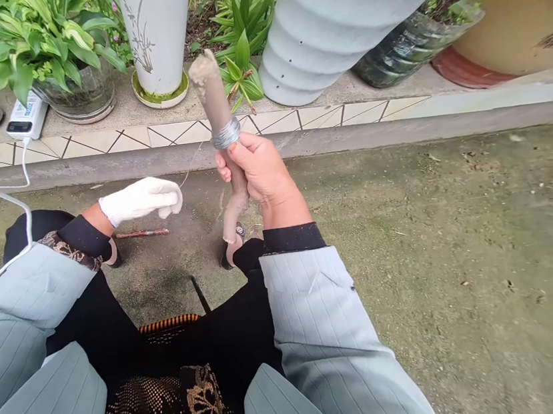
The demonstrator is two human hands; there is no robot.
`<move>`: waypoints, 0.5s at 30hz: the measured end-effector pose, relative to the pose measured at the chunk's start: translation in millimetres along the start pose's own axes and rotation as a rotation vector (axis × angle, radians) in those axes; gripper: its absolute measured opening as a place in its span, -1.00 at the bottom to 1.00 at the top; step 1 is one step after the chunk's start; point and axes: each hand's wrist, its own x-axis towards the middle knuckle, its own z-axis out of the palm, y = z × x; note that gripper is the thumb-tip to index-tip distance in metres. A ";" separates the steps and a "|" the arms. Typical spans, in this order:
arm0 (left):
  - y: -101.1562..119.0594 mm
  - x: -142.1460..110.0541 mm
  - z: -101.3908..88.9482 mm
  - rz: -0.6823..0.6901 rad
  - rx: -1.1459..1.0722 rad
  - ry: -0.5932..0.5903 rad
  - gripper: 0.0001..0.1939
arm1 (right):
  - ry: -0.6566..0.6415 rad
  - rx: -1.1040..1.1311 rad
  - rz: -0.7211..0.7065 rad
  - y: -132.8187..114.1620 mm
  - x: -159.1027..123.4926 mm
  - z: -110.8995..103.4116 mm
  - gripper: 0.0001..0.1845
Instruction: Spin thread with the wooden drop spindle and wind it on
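My right hand, bare, is closed around a bent grey-brown stick held up in front of me. Its thick upper end is rough and pale, and the lower part curves down towards my shoe. Silvery wire is wound in several turns round the stick, just above my thumb. To the left is my left hand in a white glove, its fingers curled together. A thin strand of wire runs from near the coil down to those fingertips; its exact hold inside the glove is hidden.
A tiled ledge crosses ahead, bearing a leafy plant pot, a white vase, a large ribbed pot and a white power strip. Its white cable passes my left arm. A reddish rod lies on the concrete floor.
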 end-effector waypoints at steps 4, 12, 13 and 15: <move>5.0 -0.6 8.1 -0.057 0.095 -0.107 -0.64 | 0.160 -0.260 0.110 17.5 9.7 -4.1 -0.56; 17.4 -6.8 -0.9 0.006 0.308 -0.041 -0.72 | -0.304 -1.000 0.386 23.8 6.0 1.9 -0.78; 17.8 -8.5 -4.2 0.004 0.310 0.001 -0.72 | -0.430 -0.965 0.417 20.8 3.9 3.4 -0.78; 17.6 -10.9 -10.4 -0.002 0.304 0.118 -0.74 | -0.703 -0.806 0.483 14.3 -0.3 5.8 -0.77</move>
